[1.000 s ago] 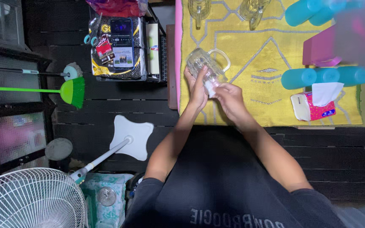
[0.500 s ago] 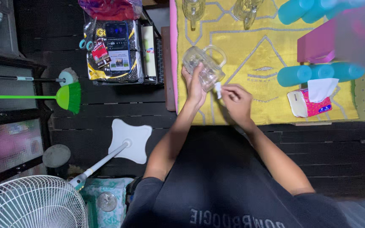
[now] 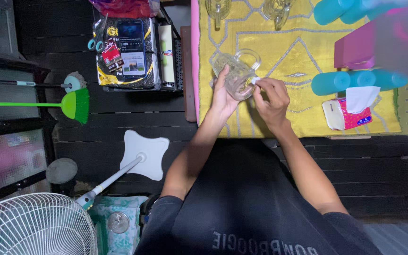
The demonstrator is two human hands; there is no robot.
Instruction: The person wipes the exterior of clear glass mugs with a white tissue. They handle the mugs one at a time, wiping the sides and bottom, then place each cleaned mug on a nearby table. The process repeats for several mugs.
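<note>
1. Glass, clear and patterned: the mug [image 3: 238, 72] lies tilted over the yellow cloth [image 3: 289, 56] on the bench, in the one head view
2. The left hand [image 3: 224, 97] grips the mug's body from below, fingers wrapped round it, with the handle pointing up and away from the person
3. The right hand [image 3: 271, 98] sits just to the right of the mug, fingertips pinched on a small white piece [image 3: 255, 80] that touches the mug's side
4. So the mug lies between the two hands, held by the left and touched through the white piece by the right
5. Count of glass mugs: three, the held one plus two more mugs [image 3: 217, 8] at the far edge of the cloth
6. Teal bottles [image 3: 355, 81] lie on their sides to the right, with more at the top corner; blur hides the exact number
7. One red tissue pack [image 3: 347, 112] with a white tissue sticking out, one magenta box [image 3: 355, 51]
8. Off the bench: one phone [image 3: 132, 42] on a dark stand, one green broom [image 3: 74, 104], one white fan [image 3: 34, 224] on the dark floor
</note>
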